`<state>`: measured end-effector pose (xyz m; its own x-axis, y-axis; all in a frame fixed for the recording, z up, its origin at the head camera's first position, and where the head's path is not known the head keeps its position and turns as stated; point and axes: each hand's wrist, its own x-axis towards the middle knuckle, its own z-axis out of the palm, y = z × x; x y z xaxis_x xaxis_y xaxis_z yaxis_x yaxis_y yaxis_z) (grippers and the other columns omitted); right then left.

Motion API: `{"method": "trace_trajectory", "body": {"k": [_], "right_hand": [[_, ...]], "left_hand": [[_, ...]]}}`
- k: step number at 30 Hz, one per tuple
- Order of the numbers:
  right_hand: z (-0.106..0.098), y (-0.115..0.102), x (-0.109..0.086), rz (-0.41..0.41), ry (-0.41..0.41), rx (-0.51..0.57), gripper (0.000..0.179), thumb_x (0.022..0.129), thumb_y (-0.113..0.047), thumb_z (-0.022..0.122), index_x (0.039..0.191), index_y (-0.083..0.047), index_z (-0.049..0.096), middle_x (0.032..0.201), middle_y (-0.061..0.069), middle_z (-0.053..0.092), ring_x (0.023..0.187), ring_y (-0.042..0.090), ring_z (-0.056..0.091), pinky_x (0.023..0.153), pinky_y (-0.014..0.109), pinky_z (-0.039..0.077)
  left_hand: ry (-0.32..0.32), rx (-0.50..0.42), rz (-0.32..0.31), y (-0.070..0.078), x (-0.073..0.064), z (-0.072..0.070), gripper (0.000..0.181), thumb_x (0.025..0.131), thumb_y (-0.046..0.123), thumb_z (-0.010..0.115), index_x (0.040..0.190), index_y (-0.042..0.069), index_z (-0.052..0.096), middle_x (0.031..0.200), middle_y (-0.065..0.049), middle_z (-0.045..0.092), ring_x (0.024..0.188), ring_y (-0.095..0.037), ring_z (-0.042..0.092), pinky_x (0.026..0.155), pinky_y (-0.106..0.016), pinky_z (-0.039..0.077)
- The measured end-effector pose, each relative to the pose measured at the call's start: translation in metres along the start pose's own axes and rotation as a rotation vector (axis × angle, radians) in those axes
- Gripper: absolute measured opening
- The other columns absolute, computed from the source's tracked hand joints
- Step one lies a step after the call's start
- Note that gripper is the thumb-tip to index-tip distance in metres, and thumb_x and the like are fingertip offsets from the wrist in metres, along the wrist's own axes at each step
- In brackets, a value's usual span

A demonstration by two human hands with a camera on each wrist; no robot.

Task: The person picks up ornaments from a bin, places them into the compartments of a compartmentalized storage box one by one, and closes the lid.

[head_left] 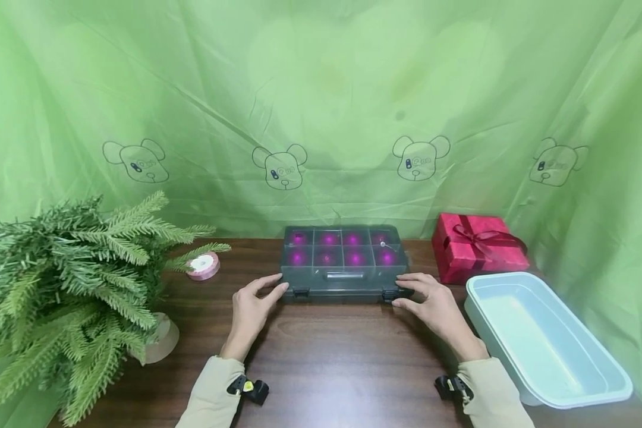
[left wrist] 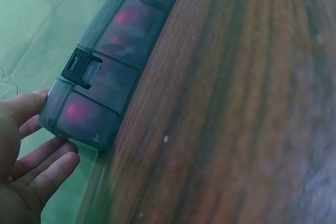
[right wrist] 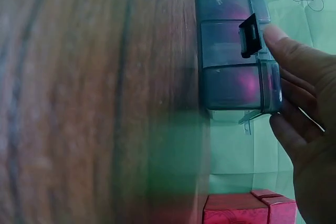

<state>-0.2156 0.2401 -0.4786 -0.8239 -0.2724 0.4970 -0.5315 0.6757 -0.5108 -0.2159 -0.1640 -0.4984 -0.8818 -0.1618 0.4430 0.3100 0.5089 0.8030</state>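
Note:
A dark translucent compartment box [head_left: 331, 276] with pink-lit contents lies on the table, its lid down. At its left front corner my left hand [head_left: 251, 309] holds the lid edge, thumb toward the front, fingers at the end. My right hand [head_left: 433, 303] grips the right front corner, thumb beside the latch. In the right wrist view this black latch [right wrist: 251, 36] juts out from the front. The left latch [left wrist: 81, 68] lies closer to the box face in the left wrist view. A small white round-headed item [head_left: 383, 244] shows at the rear right compartment.
An artificial fir tree [head_left: 85, 285] on a pale base [head_left: 163, 342] fills the left side. Near it sits a pink ribbon roll [head_left: 203, 266]. At the right are a red gift box [head_left: 478, 246] and a pale blue plastic tub [head_left: 529, 339]. Green cloth [head_left: 321, 119] hangs behind.

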Motion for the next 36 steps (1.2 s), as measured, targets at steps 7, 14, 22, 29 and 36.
{"method": "trace_trajectory", "body": {"k": [7,14,22,29,36], "right_hand": [[0.003,0.0,0.001,-0.061,0.017,-0.026,0.048,0.073,-0.011,0.099,0.117,-0.005,0.081,0.122,0.006,0.075,0.118,0.03,0.068,0.104,0.006,0.034],[0.006,0.003,0.003,-0.085,0.059,-0.034,0.04,0.076,-0.009,0.097,0.113,-0.005,0.082,0.118,0.005,0.076,0.114,0.029,0.069,0.103,0.008,0.036],[0.008,0.005,0.007,-0.136,0.141,-0.045,0.031,0.076,-0.004,0.095,0.105,-0.004,0.084,0.11,0.006,0.079,0.106,0.028,0.071,0.098,0.011,0.042],[0.01,0.006,0.008,-0.185,0.182,-0.02,0.029,0.073,0.001,0.095,0.1,-0.002,0.084,0.105,0.009,0.079,0.099,0.029,0.071,0.096,0.009,0.042],[0.011,0.006,0.008,-0.21,0.213,-0.003,0.028,0.071,0.006,0.094,0.097,-0.001,0.084,0.103,0.008,0.079,0.095,0.026,0.072,0.09,0.01,0.046]], "left_hand": [[-0.009,-0.004,-0.015,-0.001,0.0,0.0,0.027,0.088,0.026,0.091,0.112,0.017,0.085,0.099,0.003,0.081,0.088,-0.013,0.075,0.074,-0.011,0.051],[-0.004,0.011,-0.008,0.0,0.001,0.001,0.028,0.088,0.027,0.091,0.113,0.016,0.085,0.101,0.002,0.081,0.091,-0.015,0.076,0.078,-0.015,0.052],[-0.009,0.027,-0.004,0.0,0.005,0.003,0.028,0.088,0.029,0.09,0.114,0.018,0.085,0.104,0.003,0.081,0.099,-0.015,0.076,0.084,-0.026,0.055],[-0.01,0.024,0.004,0.0,0.005,0.004,0.028,0.088,0.028,0.09,0.114,0.018,0.085,0.103,0.002,0.081,0.096,-0.015,0.076,0.08,-0.023,0.054],[0.001,0.028,0.013,0.0,0.005,0.004,0.029,0.088,0.027,0.091,0.114,0.017,0.085,0.104,0.001,0.081,0.097,-0.018,0.076,0.081,-0.024,0.055]]}}
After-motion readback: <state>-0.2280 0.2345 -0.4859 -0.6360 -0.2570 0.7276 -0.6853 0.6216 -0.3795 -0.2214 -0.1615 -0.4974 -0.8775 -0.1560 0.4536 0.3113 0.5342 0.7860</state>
